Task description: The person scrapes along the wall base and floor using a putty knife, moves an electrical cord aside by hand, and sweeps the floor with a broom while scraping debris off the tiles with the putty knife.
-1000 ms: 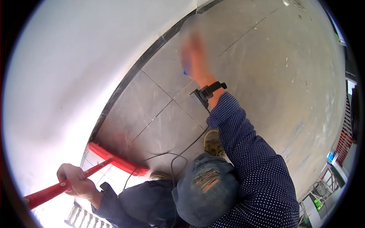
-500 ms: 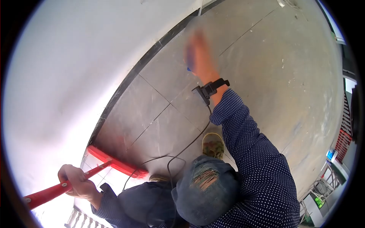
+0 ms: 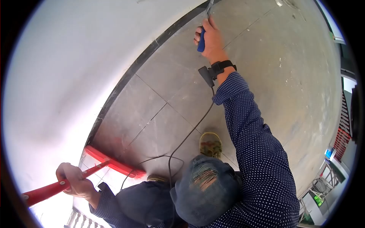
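My left hand [image 3: 75, 180] is closed round the red handle of a broom [image 3: 114, 164], whose red head rests on the floor close to the wall. Stretched far forward, my right hand [image 3: 211, 39] grips the blue handle of a scraper-like tool [image 3: 201, 40]. Its grey blade points away toward the dark strip [image 3: 142, 58] at the wall's foot; whether the tip touches it I cannot tell. A black band with a small device [image 3: 215, 71] sits on my right wrist, and a cable [image 3: 190, 137] runs from it.
A white wall [image 3: 72, 57] rises on the left. Grey tiled floor [image 3: 266, 87] spreads to the right. My shoe [image 3: 210, 144] and bent knee [image 3: 207, 190] are below. The cable loops near the broom head. Coiled wire [image 3: 321, 186] and a red slatted thing [image 3: 342, 142] lie at the far right.
My right hand has moved slightly right along the wall's foot and is no longer blurred, so the tool's blade now shows. The left hand still holds the broom in nearly the same place.
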{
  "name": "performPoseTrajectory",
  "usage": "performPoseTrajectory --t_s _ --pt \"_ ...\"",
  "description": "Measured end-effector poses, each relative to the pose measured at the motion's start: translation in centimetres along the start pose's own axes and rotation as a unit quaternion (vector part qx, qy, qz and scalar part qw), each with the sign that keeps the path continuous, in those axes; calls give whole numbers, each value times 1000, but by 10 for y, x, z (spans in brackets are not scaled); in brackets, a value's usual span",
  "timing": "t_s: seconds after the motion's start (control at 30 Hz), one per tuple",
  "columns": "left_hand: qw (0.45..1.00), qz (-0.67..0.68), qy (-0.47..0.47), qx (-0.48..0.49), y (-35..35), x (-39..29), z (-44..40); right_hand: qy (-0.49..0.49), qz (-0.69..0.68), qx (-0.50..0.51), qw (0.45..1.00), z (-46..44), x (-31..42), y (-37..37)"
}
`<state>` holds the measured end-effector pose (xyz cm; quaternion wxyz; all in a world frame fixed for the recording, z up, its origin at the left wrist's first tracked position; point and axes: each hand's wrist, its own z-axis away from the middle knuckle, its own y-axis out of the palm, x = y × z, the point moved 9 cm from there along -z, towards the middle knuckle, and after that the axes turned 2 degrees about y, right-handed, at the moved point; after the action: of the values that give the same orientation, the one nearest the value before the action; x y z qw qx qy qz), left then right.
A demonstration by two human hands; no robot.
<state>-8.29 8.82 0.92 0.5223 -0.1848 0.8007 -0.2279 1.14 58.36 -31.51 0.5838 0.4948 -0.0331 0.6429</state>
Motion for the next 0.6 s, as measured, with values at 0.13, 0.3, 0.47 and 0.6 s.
performPoseTrajectory --t_s 0.13,0.3,0.47,0.6 --pt "998 -44 -2 -33 0 -9 2 -20 105 23 994 35 -19 19" --pt "999 -40 1 -18 -9 2 3 -77 92 103 987 0 4 1" --pt "1000 -9 7 5 -8 7 3 -207 146 142 957 -90 98 -35" --pt "999 -34 -11 -28 -3 -1 0 6 37 50 998 -66 70 -40"
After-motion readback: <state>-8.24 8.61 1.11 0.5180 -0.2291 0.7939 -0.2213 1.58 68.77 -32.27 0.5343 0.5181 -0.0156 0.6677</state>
